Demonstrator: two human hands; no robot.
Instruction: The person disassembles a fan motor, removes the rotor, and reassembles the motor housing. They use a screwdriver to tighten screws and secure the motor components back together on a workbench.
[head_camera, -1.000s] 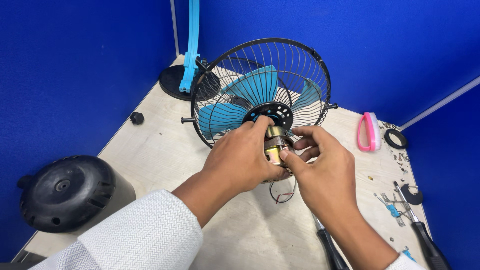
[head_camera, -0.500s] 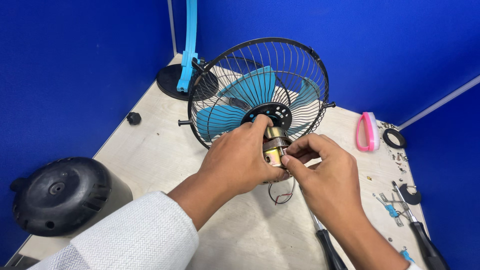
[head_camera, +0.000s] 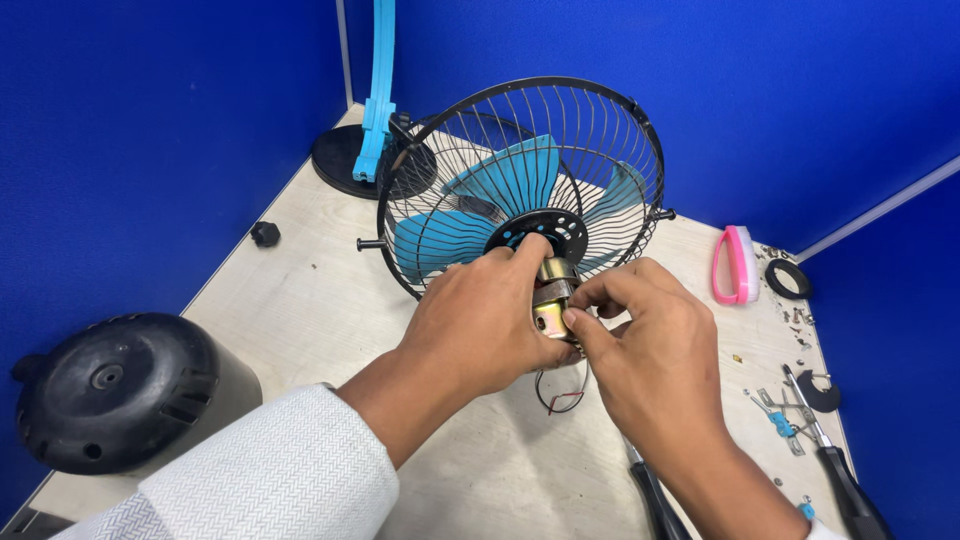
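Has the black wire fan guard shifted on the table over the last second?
No clear shift: the black wire fan guard keeps its place beside the blue stand arm and pink-handled brush; small offsets look like camera motion.

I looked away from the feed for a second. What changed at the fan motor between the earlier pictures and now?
Very little. The fan cage tips slightly more upright, and the right hand has shifted its fingertips a little on the brass-coloured motor. The left hand keeps its grip on the motor. Nothing was taken hold of or let go; the black motor cover, pink tool and screwdrivers stayed put.
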